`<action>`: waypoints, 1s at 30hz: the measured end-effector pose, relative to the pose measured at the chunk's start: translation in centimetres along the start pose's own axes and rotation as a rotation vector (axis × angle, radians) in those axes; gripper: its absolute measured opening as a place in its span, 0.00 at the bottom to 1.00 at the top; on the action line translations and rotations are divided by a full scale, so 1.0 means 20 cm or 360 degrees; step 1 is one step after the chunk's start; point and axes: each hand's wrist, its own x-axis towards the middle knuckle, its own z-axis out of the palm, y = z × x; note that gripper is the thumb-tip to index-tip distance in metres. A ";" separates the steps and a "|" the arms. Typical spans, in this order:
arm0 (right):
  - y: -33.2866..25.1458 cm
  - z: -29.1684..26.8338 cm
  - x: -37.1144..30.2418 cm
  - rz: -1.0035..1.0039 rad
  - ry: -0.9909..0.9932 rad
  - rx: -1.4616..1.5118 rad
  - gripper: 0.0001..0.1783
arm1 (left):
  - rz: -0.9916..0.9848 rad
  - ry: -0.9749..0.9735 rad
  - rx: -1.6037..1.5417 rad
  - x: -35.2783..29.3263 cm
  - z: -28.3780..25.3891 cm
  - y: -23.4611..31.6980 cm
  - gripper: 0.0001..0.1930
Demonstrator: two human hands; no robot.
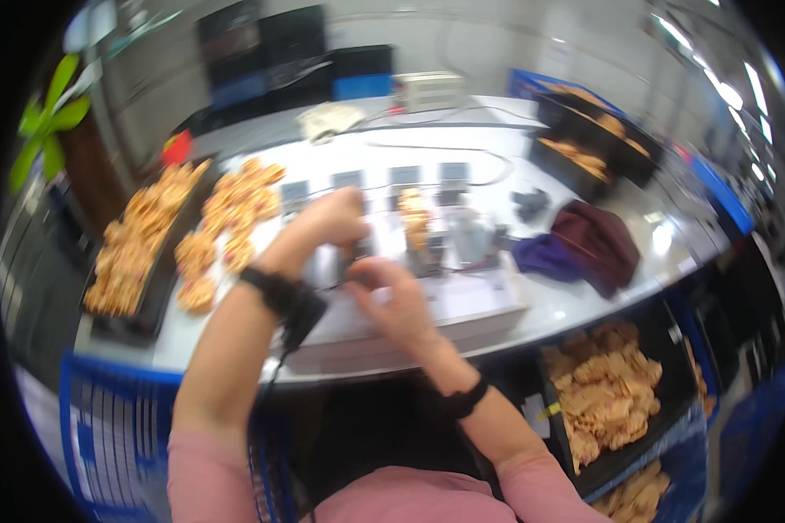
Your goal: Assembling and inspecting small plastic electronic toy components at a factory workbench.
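Note:
My left hand (344, 217) is closed and bent downward over a small dark fixture (351, 254) in the middle of the table; its fingertips and whatever they grip are hidden. Close below it, my right hand (398, 303) reaches to the same fixture, thumb and forefinger apart with nothing visible between them. Motion blurs both hands. To their right, a shiny tan-gold piece (414, 218) sits upright on a neighbouring fixture, and a grey fixture (469, 237) stands beyond it. Several small dark panels (404, 175) line up behind.
Tan pieces fill a long black tray (202, 199) at the left, and a pile of loose pieces (235, 196) lies beside it. Dark red cloth (595, 242) and purple cloth (545, 258) lie at the right. Black bins (560, 177) stand behind; a bin of tan pieces (609, 392) sits lower right.

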 end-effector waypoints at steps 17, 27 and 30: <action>-0.15 -0.98 -0.52 0.0405 0.0812 0.0876 0.24 | 0.1124 0.0221 -0.0146 -0.74 0.44 0.46 0.44; -0.67 -2.67 -2.48 0.0746 0.2884 -0.0927 0.12 | 0.0944 0.0478 0.0132 -0.61 0.47 -0.37 0.21; -0.55 -2.66 -2.63 0.0784 0.3446 -0.1319 0.12 | 0.0920 0.0546 0.0116 -0.68 0.48 -0.40 0.21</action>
